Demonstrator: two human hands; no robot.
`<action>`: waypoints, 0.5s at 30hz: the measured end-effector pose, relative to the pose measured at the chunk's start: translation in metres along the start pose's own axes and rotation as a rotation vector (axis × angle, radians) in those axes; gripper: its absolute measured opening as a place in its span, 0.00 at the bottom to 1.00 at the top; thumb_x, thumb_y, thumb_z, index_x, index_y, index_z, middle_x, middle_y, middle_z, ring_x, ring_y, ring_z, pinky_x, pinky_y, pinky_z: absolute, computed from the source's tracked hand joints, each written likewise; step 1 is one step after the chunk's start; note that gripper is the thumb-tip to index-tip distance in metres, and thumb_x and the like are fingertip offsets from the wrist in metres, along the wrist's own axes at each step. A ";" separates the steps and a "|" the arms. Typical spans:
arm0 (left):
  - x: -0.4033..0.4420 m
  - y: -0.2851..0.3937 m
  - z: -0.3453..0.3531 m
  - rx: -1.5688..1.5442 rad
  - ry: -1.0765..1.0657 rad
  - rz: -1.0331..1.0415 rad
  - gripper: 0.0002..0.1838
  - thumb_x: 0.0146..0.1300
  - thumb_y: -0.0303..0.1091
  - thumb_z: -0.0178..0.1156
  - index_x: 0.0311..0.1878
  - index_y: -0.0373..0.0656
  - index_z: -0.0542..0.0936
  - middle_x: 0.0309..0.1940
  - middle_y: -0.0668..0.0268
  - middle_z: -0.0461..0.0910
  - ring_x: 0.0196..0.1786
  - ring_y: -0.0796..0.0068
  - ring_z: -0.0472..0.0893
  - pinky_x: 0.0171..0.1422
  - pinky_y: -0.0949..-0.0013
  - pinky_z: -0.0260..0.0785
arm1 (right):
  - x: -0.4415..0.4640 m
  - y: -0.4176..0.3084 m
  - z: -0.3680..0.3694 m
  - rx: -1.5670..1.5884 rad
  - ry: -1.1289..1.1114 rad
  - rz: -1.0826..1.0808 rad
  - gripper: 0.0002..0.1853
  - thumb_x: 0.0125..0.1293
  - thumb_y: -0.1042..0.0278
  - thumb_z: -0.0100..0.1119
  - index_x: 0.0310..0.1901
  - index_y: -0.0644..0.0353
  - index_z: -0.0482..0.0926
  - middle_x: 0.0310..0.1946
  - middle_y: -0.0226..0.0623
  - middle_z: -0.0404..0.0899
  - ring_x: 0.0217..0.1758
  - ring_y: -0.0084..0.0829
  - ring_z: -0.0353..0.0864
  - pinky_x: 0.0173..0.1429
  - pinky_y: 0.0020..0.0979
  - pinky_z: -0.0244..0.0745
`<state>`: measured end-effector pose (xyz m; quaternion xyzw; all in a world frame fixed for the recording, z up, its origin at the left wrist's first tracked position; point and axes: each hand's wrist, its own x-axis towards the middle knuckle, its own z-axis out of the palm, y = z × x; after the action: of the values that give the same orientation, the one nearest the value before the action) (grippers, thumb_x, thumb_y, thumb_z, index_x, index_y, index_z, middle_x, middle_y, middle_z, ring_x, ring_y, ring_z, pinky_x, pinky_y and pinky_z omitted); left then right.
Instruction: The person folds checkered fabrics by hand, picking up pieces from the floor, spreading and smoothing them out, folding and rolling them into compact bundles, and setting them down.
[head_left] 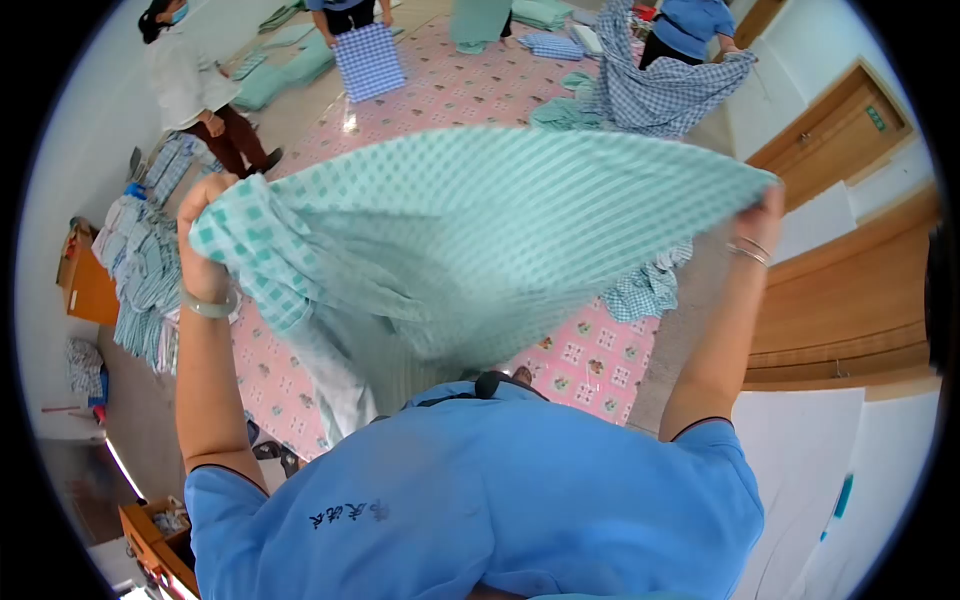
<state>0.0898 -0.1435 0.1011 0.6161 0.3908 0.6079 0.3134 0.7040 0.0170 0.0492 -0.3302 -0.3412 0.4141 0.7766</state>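
Observation:
A green-and-white checked sheet point(520, 220) hangs stretched between my raised hands, its top edge taut and its middle sagging toward my body. My left hand point(203, 215) is closed around one bunched corner, where several folds gather and drop down. At the other end, my right hand point(762, 215) grips the opposite corner; it is slightly blurred, and the fingertips are partly hidden. The lower part of the sheet falls in front of my blue shirt and blurs with motion.
A pink patterned floor mat point(590, 375) lies below. Heaped checked cloth point(145, 270) is at the left, and more cloth point(645, 285) lies beyond the sheet. Several people stand farther off, one holding a blue checked cloth point(370, 62). Wooden doors point(835, 140) line the right wall.

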 end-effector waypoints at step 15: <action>-0.036 -0.073 0.258 0.115 -1.101 -0.132 0.36 0.46 0.39 0.63 0.58 0.40 0.60 0.52 0.59 0.66 0.55 0.67 0.65 0.56 0.64 0.58 | -0.225 0.065 -0.008 -0.723 -0.840 0.451 0.09 0.52 0.74 0.53 0.37 0.62 0.74 0.33 0.29 0.72 0.37 0.22 0.70 0.41 0.23 0.65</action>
<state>0.3404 -0.1153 0.0040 0.8330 0.2398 0.1532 0.4746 0.5875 -0.1520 -0.0646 -0.4457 -0.6600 0.5213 0.3065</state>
